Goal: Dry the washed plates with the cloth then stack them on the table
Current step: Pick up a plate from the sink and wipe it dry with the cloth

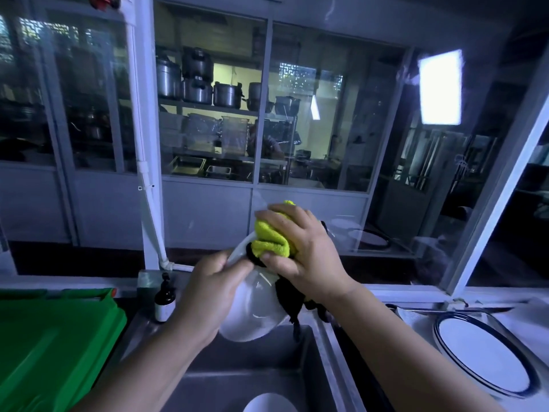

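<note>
One white plate (255, 310) is in work, held in the air above the sink (225, 379), directly in front of the person and between both hands. The left hand (208, 295) grips it at the left edge, thumb over the rim. The right hand (306, 248) is closed around a yellow-green cloth (271, 237) and presses it on the upper part of the plate; a dark part of the cloth hangs down behind the plate. The plate stands steeply tilted, its upper edge away from the person and its lower edge toward the basin. I cannot tell for sure which face looks at the camera.

The blue-rimmed stack (481, 355) lies low at the right, on the surface (528, 328) beside the sink, well apart from the held plate. It is nearer to the right arm, but that hand is busy with the cloth, and the plate is carried by the left one. So I judge the drying is not yet finished, and putting the plate down will need a move to the right across the sink edge, turning the plate flat. A second white plate (269, 404) waits in the basin below.
</note>
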{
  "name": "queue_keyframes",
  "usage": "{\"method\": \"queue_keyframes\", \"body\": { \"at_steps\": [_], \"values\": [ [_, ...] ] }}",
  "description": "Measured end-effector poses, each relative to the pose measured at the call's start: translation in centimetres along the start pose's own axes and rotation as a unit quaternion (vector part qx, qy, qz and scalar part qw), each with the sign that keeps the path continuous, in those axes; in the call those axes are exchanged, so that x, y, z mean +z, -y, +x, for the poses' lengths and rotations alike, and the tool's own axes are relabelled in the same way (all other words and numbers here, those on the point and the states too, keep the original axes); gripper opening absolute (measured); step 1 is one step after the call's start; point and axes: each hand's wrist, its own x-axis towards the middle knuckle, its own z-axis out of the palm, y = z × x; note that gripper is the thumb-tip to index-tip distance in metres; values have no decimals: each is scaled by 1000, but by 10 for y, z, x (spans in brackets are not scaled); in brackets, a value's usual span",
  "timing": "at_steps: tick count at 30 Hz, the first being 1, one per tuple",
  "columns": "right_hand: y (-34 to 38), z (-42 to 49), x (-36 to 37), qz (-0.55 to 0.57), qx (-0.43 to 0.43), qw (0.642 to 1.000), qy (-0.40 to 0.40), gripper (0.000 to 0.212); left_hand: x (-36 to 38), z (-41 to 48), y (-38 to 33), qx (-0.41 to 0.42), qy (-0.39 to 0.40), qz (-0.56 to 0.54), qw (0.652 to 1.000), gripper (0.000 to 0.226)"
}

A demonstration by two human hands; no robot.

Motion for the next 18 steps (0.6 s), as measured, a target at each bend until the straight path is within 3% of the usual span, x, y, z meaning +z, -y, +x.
{"method": "queue_keyframes", "body": {
  "at_steps": [3, 6, 10, 13, 15, 18],
  "values": [
    [-2, -1, -3, 174, 115, 976, -67, 36, -3, -3, -5, 22, -9, -5, 1000, 24],
    [-9, -6, 0, 341, 229, 903, -123, 9, -6, -4, -10, 45, -13, 2, 999, 23],
    [-19, -24, 21, 404, 423, 796, -157, 25, -13, -3, -13, 67, -11, -7, 998, 36],
    [-16, -30, 38, 456, 530, 697, -159, 37, -11, 0, -9, 82, -31, -54, 995, 21],
    [-15, -30, 36, 449, 551, 683, -167, 40, -9, 0, -6, 62, -25, -87, 994, 17],
    [-21, -34, 21, 373, 537, 731, -197, 35, -19, 3, -7, -12, 9, -84, 996, 24]
  ]
}}
